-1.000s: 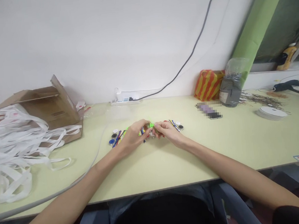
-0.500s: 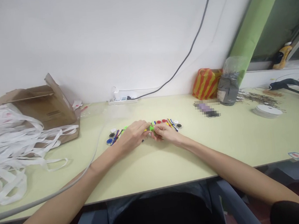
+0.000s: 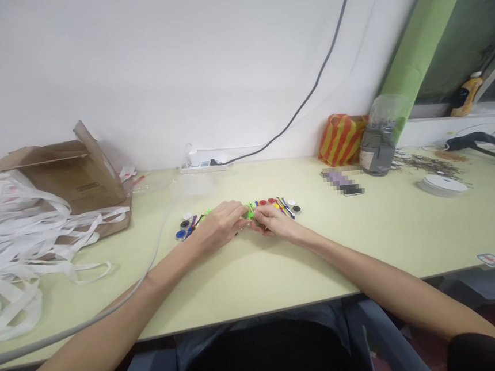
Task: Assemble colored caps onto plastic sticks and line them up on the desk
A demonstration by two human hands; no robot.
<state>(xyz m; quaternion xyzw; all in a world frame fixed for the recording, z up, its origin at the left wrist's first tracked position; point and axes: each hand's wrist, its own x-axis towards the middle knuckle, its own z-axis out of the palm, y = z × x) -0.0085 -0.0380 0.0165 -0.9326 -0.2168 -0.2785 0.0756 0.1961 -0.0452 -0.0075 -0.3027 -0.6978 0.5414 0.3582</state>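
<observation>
My left hand (image 3: 223, 223) and my right hand (image 3: 276, 221) meet over the middle of the table, fingertips almost touching. Between them is a small bright green piece (image 3: 250, 212), its exact kind hidden by the fingers. The right thumb and forefinger pinch it. My left fingers are bent and pressed together at its left side. Beside the left wrist lie a blue round piece (image 3: 181, 234), a black one (image 3: 185, 224) and thin coloured strips (image 3: 190, 227). Right of the hands are red round pieces (image 3: 272, 201), blue strips (image 3: 284, 206) and a black round piece (image 3: 297, 209).
White straps (image 3: 28, 251) spill from a cardboard box (image 3: 86, 182) at left. A grey cable (image 3: 111, 308) crosses above my left forearm. Toward the wall stand a power strip (image 3: 204, 165), a striped bag (image 3: 341, 142) and a grey bag (image 3: 377, 151). A white spool (image 3: 442, 184) lies right.
Both hands stay in nearly the same place. The fingers have shifted slightly around the green piece, and a little more of it shows.
</observation>
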